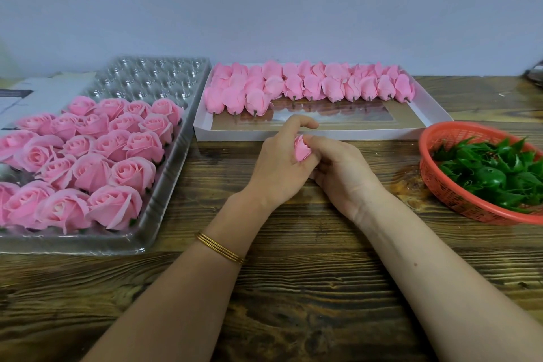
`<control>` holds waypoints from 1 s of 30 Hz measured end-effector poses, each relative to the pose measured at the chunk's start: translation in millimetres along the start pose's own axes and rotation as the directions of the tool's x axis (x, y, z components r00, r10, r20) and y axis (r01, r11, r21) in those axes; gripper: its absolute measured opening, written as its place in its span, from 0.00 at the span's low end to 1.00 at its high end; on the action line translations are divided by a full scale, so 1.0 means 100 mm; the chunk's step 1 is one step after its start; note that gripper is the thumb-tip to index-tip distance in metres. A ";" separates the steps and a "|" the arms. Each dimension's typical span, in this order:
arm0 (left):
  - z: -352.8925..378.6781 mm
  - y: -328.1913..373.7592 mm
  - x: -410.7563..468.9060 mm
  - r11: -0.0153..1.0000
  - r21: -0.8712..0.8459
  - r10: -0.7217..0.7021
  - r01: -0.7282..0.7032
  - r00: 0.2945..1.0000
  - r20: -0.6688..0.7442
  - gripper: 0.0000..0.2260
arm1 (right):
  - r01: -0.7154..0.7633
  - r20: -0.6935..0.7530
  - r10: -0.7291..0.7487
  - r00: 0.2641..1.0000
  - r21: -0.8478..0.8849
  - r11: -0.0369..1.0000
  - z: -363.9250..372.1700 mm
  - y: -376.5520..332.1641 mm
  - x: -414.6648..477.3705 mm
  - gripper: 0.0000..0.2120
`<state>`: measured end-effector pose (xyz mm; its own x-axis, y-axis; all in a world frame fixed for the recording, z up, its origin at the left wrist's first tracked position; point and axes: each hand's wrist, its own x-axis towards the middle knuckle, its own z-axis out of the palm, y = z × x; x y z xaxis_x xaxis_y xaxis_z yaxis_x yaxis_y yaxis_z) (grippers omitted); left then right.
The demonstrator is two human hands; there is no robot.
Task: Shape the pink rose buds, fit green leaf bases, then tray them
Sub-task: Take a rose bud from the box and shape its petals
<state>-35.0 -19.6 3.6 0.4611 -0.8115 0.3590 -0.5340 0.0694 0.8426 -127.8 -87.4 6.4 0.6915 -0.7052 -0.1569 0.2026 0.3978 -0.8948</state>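
Note:
A small pink rose bud (301, 149) sits between my two hands above the middle of the wooden table. My left hand (276, 165) cups it with curled fingers, the index finger arched above. My right hand (338, 170) pinches the bud's top petals with its fingertips. A clear plastic tray (164, 185) at the left holds several opened pink roses (88, 156). A white box lid (293, 134) behind my hands carries rows of closed pink buds (308, 85). An orange basket (440, 185) at the right holds green leaf bases (493, 173).
The wooden table (293, 288) stretches bare toward me under my forearms. A gold bangle (220, 247) circles my left wrist. A grey-white box (35, 97) lies behind the clear tray. A dark object (536, 74) shows at the far right edge, by the wall.

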 end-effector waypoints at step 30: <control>0.01 0.07 0.09 0.809 -0.549 -0.361 0.212 0.915 -0.178 0.04 | 0.195 -0.021 -0.226 0.974 -0.430 0.882 0.08 0.13 -0.07 0.13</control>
<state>-35.2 -27.2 12.4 0.7413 -0.6643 0.0960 0.0550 0.2027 0.9777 -124.3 -72.4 -0.3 0.6128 -0.7892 0.0404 0.0155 -0.0392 -0.9991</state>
